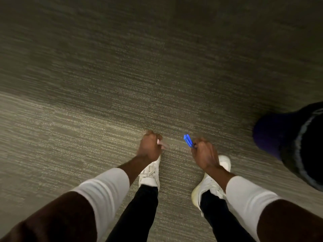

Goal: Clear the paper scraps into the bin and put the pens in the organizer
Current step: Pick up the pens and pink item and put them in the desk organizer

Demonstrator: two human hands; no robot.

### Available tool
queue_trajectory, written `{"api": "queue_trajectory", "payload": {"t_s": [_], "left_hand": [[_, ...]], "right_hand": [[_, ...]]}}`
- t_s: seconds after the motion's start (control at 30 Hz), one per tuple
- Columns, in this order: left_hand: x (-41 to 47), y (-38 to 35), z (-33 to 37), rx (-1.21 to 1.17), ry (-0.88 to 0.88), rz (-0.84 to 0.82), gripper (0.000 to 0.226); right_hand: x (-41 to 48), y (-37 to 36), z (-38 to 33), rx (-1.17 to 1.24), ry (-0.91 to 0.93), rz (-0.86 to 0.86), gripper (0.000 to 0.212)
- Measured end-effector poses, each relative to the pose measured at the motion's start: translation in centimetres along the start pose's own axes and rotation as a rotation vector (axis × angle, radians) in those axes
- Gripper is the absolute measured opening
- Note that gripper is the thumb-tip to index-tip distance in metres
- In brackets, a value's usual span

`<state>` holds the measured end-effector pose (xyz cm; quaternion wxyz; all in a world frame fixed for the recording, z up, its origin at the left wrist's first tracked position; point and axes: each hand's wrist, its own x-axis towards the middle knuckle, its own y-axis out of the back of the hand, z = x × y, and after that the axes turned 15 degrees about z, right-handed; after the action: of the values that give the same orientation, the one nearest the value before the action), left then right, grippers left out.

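Above the striped carpet [104, 84], both hands are held out in front of the person. The right hand [204, 154] is closed in a fist around blue pens [188, 140], whose ends project past the fingers toward the left hand. The left hand [148, 147] is also curled tight; a pale, blurred object [164, 145] protrudes from its fingers toward the right hand, and its identity cannot be determined. White shoes [150, 173] stand directly below both fists. A dark rounded object [293, 142] sits well right of the right hand.
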<state>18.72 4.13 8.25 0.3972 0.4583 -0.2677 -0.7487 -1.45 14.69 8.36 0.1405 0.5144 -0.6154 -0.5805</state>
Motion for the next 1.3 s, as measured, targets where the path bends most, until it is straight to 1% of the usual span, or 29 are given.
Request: {"api": "queue_trajectory", "payload": {"t_s": [0.1,0.17,0.27,0.43,0.57,0.67,0.77,0.87,0.93,1.07,1.13,1.3], "left_hand": [[-1.8,3.7,4.3,-0.132,0.073,0.017,0.038],[-3.1,6.1,7.0,-0.229,0.103,0.069,0.035],[-5.0,9.4,10.7,-0.271,0.095,0.134,0.033],[-8.3,14.0,15.4,-0.357,0.022,0.144,0.029],[-9.6,16.6,18.5,-0.281,-0.113,0.209,0.026],[-10.4,18.8,21.1,-0.313,-0.089,0.243,0.027],[-11.3,20.9,24.2,-0.348,-0.068,0.269,0.024],[-12.2,23.0,27.6,-0.432,-0.016,0.293,0.034],[-12.5,24.6,30.0,-0.470,0.001,0.311,0.036],[-13.2,27.6,34.4,-0.513,-0.048,0.334,0.030],[-13.7,28.8,36.2,-0.516,-0.070,0.328,0.031],[-15.5,31.6,40.8,-0.441,-0.145,0.344,0.032]], "right_hand": [[-2.1,4.5,0.7,0.058,-0.062,0.027,0.009],[-3.0,7.6,0.7,0.090,-0.089,0.055,0.007],[-4.1,12.6,0.3,0.156,-0.142,0.121,0.005],[-5.3,20.2,-1.1,0.257,-0.185,0.213,0.012],[-5.4,25.4,-2.1,0.315,-0.184,0.286,0.015],[-5.6,29.2,-2.7,0.356,-0.203,0.337,0.018],[-6.0,33.0,-2.9,0.386,-0.211,0.352,0.018],[-6.7,36.7,-2.5,0.396,-0.201,0.365,0.019],[-7.4,39.1,-2.1,0.409,-0.215,0.376,0.020],[-9.0,43.7,-1.2,0.471,-0.226,0.403,0.020],[-9.7,46.0,-0.7,0.504,-0.225,0.426,0.021],[-11.7,51.4,0.6,0.547,-0.227,0.467,0.021]]}}
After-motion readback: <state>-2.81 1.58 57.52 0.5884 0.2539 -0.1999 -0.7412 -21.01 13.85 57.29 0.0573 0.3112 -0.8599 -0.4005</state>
